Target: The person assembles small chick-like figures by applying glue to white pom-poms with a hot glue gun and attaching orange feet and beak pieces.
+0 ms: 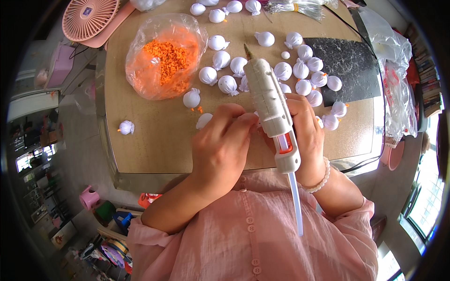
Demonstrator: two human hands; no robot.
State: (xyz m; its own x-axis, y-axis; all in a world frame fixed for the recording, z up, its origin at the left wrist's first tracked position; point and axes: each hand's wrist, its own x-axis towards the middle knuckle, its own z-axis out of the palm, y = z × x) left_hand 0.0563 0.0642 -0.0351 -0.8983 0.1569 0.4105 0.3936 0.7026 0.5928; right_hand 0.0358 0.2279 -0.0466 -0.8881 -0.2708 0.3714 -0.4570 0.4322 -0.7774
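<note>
My right hand (pixel 306 135) is wrapped around a white hot glue gun (pixel 264 93), its dark-tipped nozzle pointing away from me over the table. A translucent glue stick (pixel 296 207) sticks out of the gun's rear end, towards my body. Beside the gun, the fingertips of my left hand (pixel 221 147) are pinched together at a white ball (pixel 258 121); only a sliver of it shows, the rest hidden by my fingers and the gun. Just past my left knuckles lies a white cloth-wrapped ball (pixel 204 121), with small orange pieces (pixel 200 109) near it.
Several tied white balls, some with orange bits, are spread over the table (pixel 151 140). A plastic bag of orange pieces (pixel 167 59) stands at left. A black sheet (pixel 348 70), wire bundle (pixel 299 8), pink fan (pixel 90 15) and dark cable (pixel 383 105) lie around them.
</note>
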